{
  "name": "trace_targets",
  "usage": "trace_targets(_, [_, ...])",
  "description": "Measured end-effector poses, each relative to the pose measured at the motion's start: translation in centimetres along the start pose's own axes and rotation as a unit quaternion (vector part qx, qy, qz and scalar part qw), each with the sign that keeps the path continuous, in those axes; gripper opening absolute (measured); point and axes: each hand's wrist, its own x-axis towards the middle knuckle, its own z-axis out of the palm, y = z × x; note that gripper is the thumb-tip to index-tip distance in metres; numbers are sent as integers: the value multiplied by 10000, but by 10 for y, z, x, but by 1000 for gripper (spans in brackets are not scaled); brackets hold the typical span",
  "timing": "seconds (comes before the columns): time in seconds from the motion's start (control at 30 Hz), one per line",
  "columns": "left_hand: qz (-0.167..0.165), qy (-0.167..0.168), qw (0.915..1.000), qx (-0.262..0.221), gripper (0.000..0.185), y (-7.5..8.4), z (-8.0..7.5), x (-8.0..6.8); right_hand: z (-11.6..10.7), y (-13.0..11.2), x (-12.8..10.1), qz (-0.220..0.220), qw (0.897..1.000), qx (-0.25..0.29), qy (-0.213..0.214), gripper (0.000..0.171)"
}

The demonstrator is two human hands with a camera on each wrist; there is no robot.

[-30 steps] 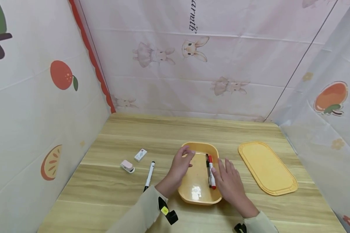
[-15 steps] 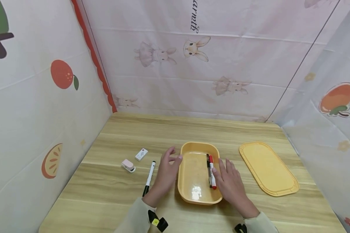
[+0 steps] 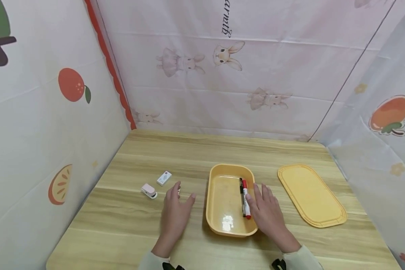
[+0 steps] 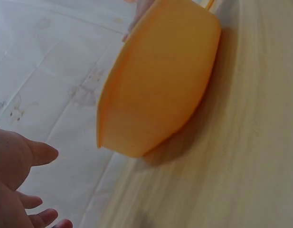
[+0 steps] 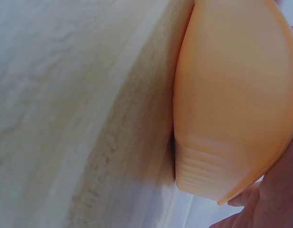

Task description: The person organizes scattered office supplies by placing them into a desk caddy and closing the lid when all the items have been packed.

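left hand (image 3: 174, 210): fingers spread, holding nothing, over black-and-white marker pen (image 3: 178, 192) on wooden table (image 3: 128, 217) | right hand (image 3: 264, 212): flat, relaxed, resting against right rim of yellow oval plastic tray (image 3: 224, 204) holding red-capped marker (image 3: 245, 198)

A yellow tray (image 3: 222, 228) is seen on the wooden tabletop (image 3: 138, 221), with a red marker (image 3: 245, 198) and a black marker (image 3: 241, 191) laid side by side along its right inner wall. The right hand (image 3: 266, 215) is rested flat on the tray's right rim, fingers straight. The left hand (image 3: 175, 213) is spread above the tabletop left of the tray, over a white pen that is mostly hidden. A pink correction tape (image 3: 149, 191) and a white eraser (image 3: 164, 178) lie further left. A yellow lid (image 3: 310, 195) lies to the right, apart from the tray.
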Motion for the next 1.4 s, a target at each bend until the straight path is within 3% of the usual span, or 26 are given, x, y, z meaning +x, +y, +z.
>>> trace_targets(0.33, [401, 298, 9973, 539, 67, -27, -1, -2, 0, 0, 0, 32, 10000, -26, 1, 74])
trace_targets(0.7, [846, 158, 9920, 923, 74, -42, -2, -6, 0, -1, 0, 40, 10000, -59, 2, 71])
trace_targets(1.03, [700, 93, 9885, 1339, 64, -49, -4, 3, 1, -1, 0, 43, 9999, -87, -39, 75])
trace_targets(1.23, [393, -152, 9956, 838, 60, -53, -5, 11, 1, -1, 1, 54, 9999, -93, -43, 74])
trace_targets(1.4, [145, -531, 9975, -433, 60, -50, -6, 15, 0, 0, 1, 17, 9999, -99, 9, 73])
